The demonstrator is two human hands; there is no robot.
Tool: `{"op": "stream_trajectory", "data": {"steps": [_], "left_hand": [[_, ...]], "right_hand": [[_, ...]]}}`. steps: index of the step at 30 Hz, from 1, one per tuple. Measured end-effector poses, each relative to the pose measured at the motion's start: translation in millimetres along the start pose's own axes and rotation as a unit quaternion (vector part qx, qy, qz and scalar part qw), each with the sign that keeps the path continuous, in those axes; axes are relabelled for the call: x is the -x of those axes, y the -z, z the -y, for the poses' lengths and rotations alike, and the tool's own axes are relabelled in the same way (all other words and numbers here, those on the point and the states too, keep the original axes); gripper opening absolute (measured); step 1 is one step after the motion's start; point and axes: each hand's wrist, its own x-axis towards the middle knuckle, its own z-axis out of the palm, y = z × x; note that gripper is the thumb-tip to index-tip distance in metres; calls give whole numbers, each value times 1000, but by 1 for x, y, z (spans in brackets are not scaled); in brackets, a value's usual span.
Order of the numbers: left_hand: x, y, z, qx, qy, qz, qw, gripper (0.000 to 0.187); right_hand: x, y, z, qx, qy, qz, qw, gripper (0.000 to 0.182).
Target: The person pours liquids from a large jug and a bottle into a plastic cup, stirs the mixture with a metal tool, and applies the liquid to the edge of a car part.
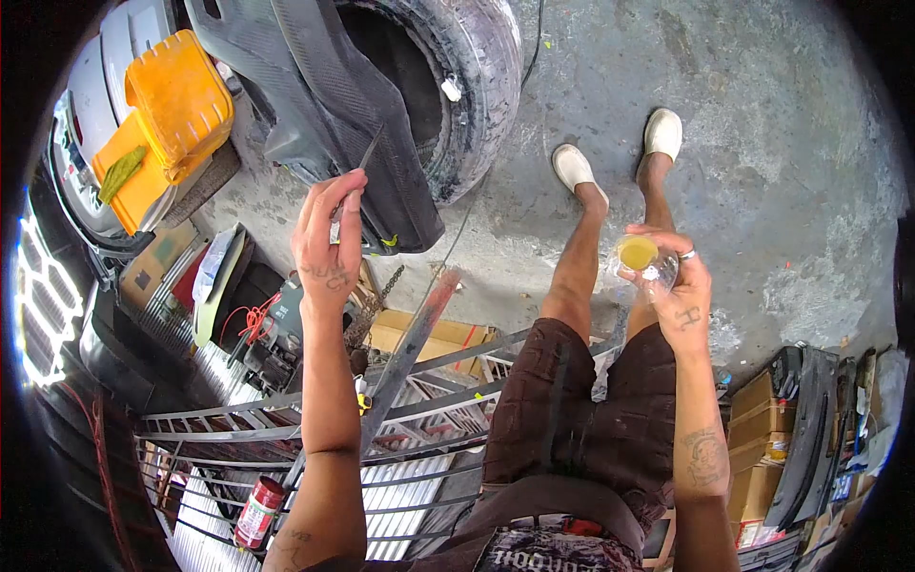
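My left hand is raised on the left, its fingertips pinching a thin, pointed, blade-like strip. The strip's tip overlaps a dark car body part with a carbon-weave look, which rests across a dusty tyre. On the right, my right hand is wrapped around a clear plastic cup. Something yellow shows in the cup. Bits of yellow-green tape stick to the lower end of the body part.
An orange bin stands at upper left with a green cloth on it. A metal ladder and a red-labelled container lie below my left arm. Cardboard boxes and dark panels stack at lower right. Grey concrete floor stretches around my feet.
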Motion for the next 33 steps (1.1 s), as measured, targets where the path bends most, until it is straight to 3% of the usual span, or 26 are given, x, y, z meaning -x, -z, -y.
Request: {"op": "stream_trajectory", "data": {"steps": [18, 33], "left_hand": [[-10, -44, 21, -8, -13, -1, 1000, 22], [-12, -43, 25, -44, -52, 2, 998, 24]], "right_hand": [[1, 1, 1, -1, -15, -19, 1000, 38], [2, 1, -3, -9, -18, -15, 1000, 40]]}}
